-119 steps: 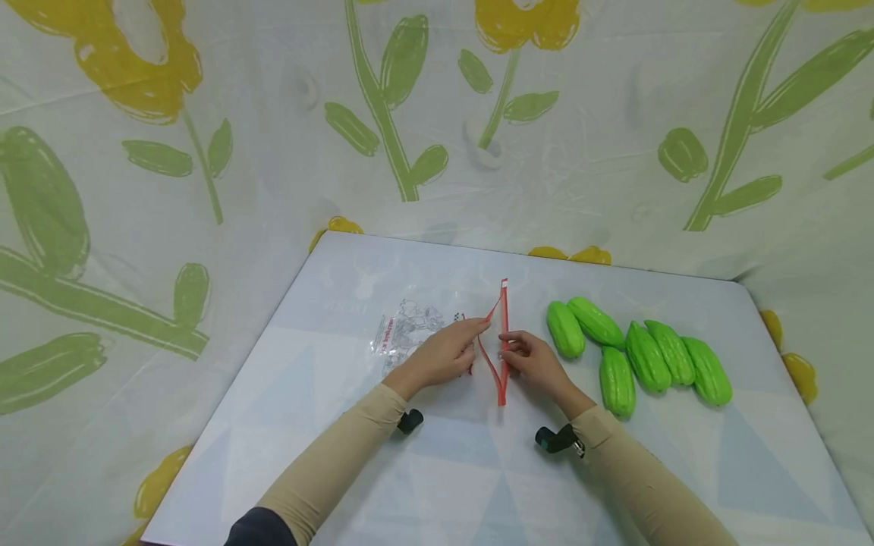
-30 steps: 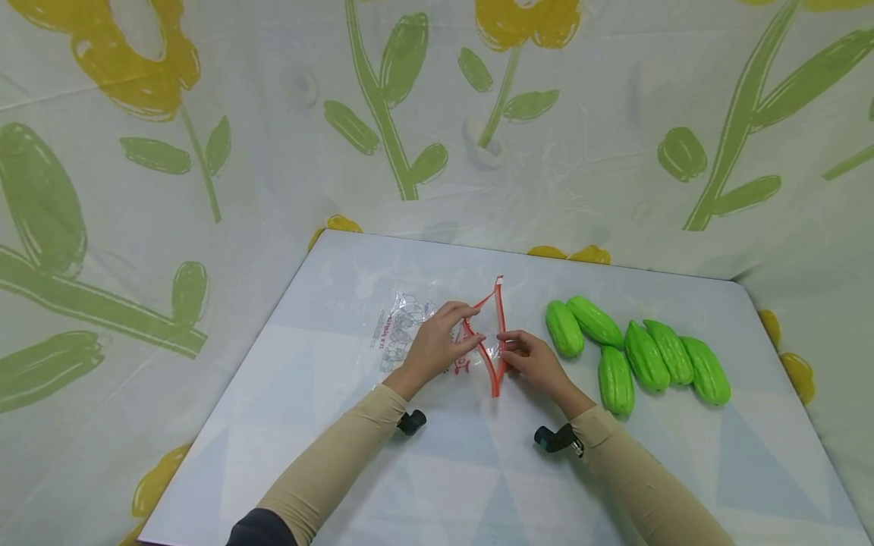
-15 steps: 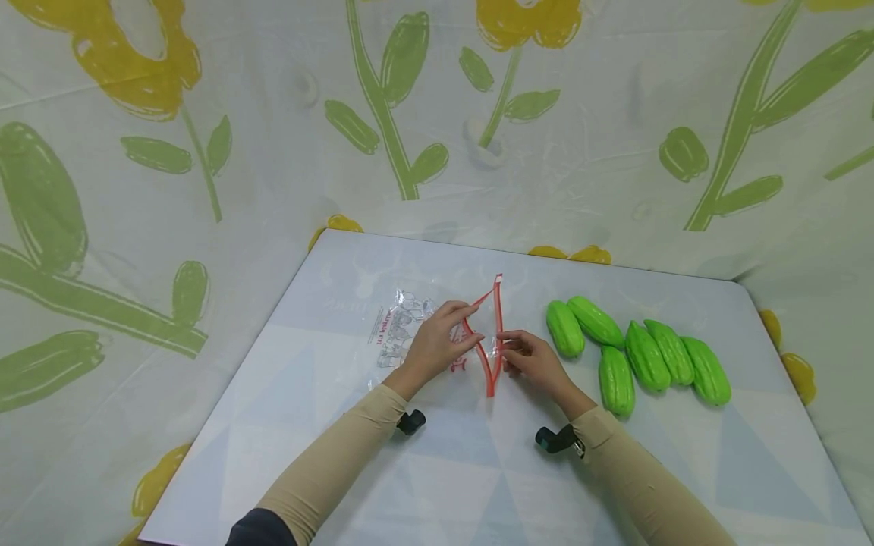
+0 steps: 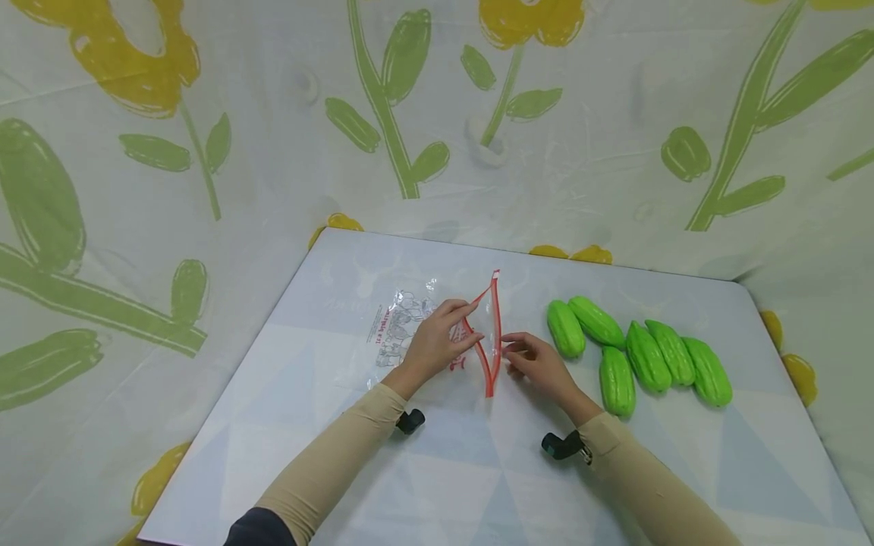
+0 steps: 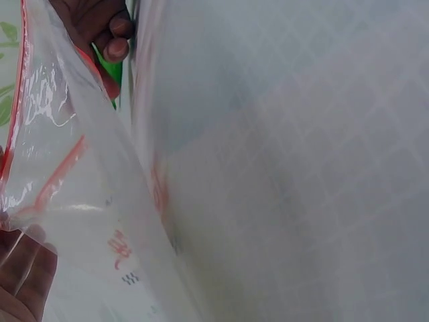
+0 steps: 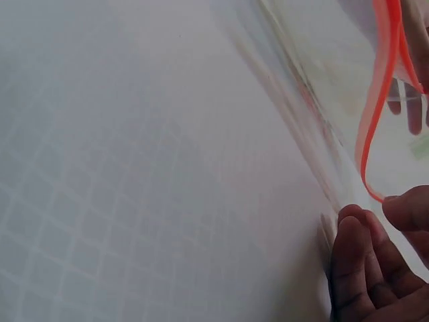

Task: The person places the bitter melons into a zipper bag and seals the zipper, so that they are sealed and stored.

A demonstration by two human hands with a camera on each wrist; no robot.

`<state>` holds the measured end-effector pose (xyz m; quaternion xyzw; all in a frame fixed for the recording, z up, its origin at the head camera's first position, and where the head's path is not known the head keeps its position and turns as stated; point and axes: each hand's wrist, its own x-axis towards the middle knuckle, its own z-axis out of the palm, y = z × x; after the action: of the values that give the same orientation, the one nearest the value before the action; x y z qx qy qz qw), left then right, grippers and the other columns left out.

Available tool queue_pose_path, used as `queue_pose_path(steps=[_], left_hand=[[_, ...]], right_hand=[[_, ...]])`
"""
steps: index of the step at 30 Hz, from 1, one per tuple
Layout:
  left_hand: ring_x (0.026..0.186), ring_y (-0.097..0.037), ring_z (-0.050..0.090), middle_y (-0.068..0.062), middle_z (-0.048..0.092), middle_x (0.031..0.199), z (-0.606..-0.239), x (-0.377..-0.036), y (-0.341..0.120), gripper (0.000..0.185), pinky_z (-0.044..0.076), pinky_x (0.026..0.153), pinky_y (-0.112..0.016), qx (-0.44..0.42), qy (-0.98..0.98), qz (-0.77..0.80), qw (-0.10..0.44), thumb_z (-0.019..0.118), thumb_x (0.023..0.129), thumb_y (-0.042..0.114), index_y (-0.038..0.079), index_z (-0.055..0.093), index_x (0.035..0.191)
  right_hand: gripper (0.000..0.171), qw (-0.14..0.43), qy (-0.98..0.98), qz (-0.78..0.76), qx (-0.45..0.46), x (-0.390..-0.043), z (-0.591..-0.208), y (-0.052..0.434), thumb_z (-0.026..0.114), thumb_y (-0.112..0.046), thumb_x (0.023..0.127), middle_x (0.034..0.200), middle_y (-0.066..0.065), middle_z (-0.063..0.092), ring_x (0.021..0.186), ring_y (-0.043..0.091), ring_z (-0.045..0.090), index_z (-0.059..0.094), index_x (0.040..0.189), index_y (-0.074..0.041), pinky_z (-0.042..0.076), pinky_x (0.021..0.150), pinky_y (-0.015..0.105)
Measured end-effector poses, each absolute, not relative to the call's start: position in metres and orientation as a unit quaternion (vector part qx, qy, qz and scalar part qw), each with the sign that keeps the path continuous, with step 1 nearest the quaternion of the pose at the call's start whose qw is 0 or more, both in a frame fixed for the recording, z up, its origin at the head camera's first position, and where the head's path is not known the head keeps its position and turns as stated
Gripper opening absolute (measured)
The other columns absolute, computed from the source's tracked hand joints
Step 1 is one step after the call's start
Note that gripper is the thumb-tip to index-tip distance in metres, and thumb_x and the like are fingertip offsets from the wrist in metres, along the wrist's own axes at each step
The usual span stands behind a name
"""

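Illegible red print on bag (image 4: 410, 326)

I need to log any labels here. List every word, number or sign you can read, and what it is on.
None can be read.
Clear zip bag: red and dark print, too small and blurred to read.
Same bag, left wrist view: red marks, not legible.
Green gourds: no text visible.

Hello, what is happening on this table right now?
A person holds a clear zip bag with a red seal strip open on the white table. The left hand pinches one lip and the right hand pinches the other. Six green gourds lie to the right, none in the bag yet.
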<state>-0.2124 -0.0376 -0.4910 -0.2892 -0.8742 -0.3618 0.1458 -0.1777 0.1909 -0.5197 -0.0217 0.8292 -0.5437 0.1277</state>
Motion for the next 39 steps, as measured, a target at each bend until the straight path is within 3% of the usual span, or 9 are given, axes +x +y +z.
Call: queue_pose_path(steps=[20, 27, 39], left_hand=[[0.111, -0.008, 0.052, 0.006, 0.052, 0.124, -0.492, -0.213, -0.038, 0.057, 0.046, 0.092, -0.023, -0.279, -0.878, -0.363, 0.140, 0.073, 0.080, 0.035, 0.017, 0.055, 0.131], [0.109, -0.009, 0.053, 0.005, 0.052, 0.124, -0.491, -0.214, -0.038, 0.058, 0.047, 0.091, -0.025, -0.282, -0.874, -0.370, 0.140, 0.075, 0.078, 0.030, 0.016, 0.055, 0.131], [0.113, -0.010, 0.052, 0.005, 0.050, 0.127, -0.496, -0.214, -0.041, 0.060, 0.045, 0.094, -0.025, -0.278, -0.888, -0.349, 0.110, 0.070, 0.082, 0.039, 0.012, 0.053, 0.133]], right_hand=[[0.036, 0.111, 0.847, -0.519, -0.020, -0.162, -0.507, 0.221, 0.059, -0.027, 0.092, 0.109, 0.006, 0.059, 0.082, 0.024, 0.061, 0.054, 0.127, -0.021, 0.054, 0.064, 0.034], [0.037, 0.077, 0.848, -0.523, -0.042, -0.154, -0.501, 0.233, 0.060, -0.022, 0.091, 0.110, 0.011, 0.061, 0.082, 0.025, 0.063, 0.054, 0.127, -0.015, 0.055, 0.064, 0.035], [0.038, 0.036, 0.850, -0.517, -0.095, -0.141, -0.490, 0.260, 0.056, -0.018, 0.094, 0.110, 0.019, 0.059, 0.084, 0.029, 0.063, 0.051, 0.129, -0.007, 0.056, 0.065, 0.035]])
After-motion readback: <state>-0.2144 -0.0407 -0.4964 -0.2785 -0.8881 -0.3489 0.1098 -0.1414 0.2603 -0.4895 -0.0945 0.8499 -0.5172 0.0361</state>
